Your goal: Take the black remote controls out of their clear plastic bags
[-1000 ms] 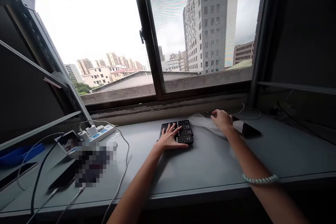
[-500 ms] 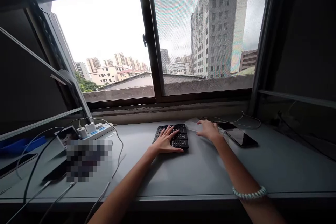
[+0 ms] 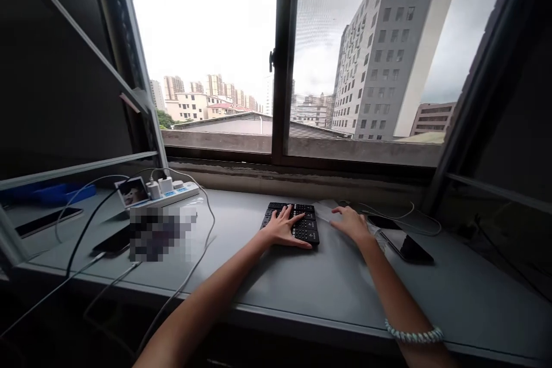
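My left hand [image 3: 282, 229] lies flat with fingers spread on a small black keyboard-like stack of remotes [image 3: 302, 224] in the middle of the grey table [image 3: 302, 282]. My right hand [image 3: 351, 224] rests palm down, fingers stretched, on a clear plastic bag [image 3: 328, 209] just right of the black stack. A dark phone [image 3: 403, 244] lies beyond the right hand, with white cables [image 3: 414, 215] curling behind it. A beaded band circles my right wrist.
A white power strip [image 3: 172, 194] with chargers and a small photo card [image 3: 131, 191] sits at the left, cables trailing over the table edge. Other phones [image 3: 47, 221] lie on the left. A metal shelf frame [image 3: 125, 40] stands left; the window sill runs behind.
My right hand has slid left from beside the phone onto the plastic bag, close to the black stack. My left hand has stayed on the stack. The camera has swung left and tilted.
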`<action>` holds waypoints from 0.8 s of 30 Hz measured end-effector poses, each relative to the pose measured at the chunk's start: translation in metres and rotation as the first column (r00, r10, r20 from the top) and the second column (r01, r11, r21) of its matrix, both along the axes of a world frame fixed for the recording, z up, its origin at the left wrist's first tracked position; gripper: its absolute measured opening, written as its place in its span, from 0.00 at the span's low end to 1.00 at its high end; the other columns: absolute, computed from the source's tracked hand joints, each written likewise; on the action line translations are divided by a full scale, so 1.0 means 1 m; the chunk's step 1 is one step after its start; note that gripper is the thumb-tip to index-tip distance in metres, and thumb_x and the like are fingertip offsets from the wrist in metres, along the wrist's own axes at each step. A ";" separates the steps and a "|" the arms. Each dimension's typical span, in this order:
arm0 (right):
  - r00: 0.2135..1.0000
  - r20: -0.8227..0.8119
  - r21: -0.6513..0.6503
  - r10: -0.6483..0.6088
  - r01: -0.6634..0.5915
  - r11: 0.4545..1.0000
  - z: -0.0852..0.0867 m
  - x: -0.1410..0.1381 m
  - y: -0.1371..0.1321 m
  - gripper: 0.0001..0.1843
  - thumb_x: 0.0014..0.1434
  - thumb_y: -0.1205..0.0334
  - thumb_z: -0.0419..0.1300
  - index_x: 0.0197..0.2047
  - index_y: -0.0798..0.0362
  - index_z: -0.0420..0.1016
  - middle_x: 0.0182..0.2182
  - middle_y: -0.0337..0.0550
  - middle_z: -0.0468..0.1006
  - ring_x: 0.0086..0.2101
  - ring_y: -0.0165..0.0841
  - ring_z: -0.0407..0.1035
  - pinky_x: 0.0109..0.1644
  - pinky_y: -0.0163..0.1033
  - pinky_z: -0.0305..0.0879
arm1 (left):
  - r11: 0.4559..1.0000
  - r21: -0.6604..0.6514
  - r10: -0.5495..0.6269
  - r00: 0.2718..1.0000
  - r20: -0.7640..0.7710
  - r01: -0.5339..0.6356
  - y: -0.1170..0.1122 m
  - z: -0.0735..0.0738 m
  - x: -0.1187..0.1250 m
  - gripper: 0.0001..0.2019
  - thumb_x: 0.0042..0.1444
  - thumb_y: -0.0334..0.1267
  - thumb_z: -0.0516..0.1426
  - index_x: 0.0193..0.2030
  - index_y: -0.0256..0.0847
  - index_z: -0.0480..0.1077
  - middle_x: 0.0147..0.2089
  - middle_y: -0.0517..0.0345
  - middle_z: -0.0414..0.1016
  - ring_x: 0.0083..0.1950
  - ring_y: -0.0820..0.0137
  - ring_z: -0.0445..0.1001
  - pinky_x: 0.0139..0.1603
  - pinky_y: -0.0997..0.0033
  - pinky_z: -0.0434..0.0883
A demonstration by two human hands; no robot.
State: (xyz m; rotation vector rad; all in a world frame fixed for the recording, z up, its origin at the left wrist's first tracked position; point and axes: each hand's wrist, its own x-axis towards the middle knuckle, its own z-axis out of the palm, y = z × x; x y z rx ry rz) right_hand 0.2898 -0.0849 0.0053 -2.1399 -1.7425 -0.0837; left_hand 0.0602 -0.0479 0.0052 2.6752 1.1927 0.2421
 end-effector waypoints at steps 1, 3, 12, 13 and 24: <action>1.000 0.003 0.004 -0.002 0.002 1.000 -0.002 0.001 0.001 0.16 0.54 0.58 0.56 0.46 0.48 0.73 0.45 0.47 0.73 0.45 0.41 0.68 0.49 0.46 0.58 | 1.000 -0.005 -0.002 1.000 0.002 0.002 0.000 -0.001 0.000 0.53 0.33 0.73 0.54 0.66 0.56 0.44 0.71 0.51 0.32 0.69 0.48 0.31 0.64 0.40 0.36; 1.000 0.000 0.032 0.008 -0.008 0.999 -0.007 0.005 0.002 0.16 0.54 0.57 0.56 0.45 0.47 0.74 0.45 0.47 0.74 0.45 0.41 0.68 0.49 0.47 0.59 | 1.000 -0.020 -0.005 1.000 0.008 0.005 0.000 -0.004 -0.001 0.54 0.32 0.74 0.53 0.66 0.55 0.45 0.71 0.50 0.34 0.69 0.48 0.31 0.63 0.40 0.36; 0.967 -0.177 0.143 0.182 -0.157 0.977 -0.029 0.026 0.016 0.17 0.53 0.52 0.54 0.42 0.48 0.76 0.42 0.45 0.76 0.43 0.40 0.70 0.45 0.43 0.64 | 0.998 -0.055 0.006 0.999 0.039 -0.004 -0.003 -0.004 -0.006 0.55 0.29 0.75 0.53 0.66 0.55 0.47 0.70 0.49 0.40 0.69 0.44 0.34 0.62 0.37 0.38; 0.966 -0.183 0.149 0.181 -0.155 0.977 -0.031 0.028 0.017 0.16 0.53 0.53 0.55 0.42 0.48 0.76 0.41 0.45 0.76 0.43 0.40 0.70 0.44 0.42 0.65 | 0.998 -0.059 0.002 0.999 0.035 0.000 -0.002 -0.003 -0.007 0.55 0.29 0.75 0.53 0.66 0.55 0.47 0.70 0.48 0.41 0.69 0.45 0.35 0.63 0.37 0.38; 0.963 -0.176 0.232 0.204 -0.161 0.959 -0.033 0.027 0.019 0.16 0.53 0.51 0.55 0.40 0.46 0.78 0.42 0.44 0.75 0.41 0.40 0.71 0.45 0.43 0.65 | 0.999 -0.019 -0.026 0.998 0.050 0.027 0.000 -0.007 -0.016 0.57 0.29 0.75 0.53 0.67 0.54 0.44 0.71 0.49 0.35 0.69 0.45 0.36 0.64 0.40 0.40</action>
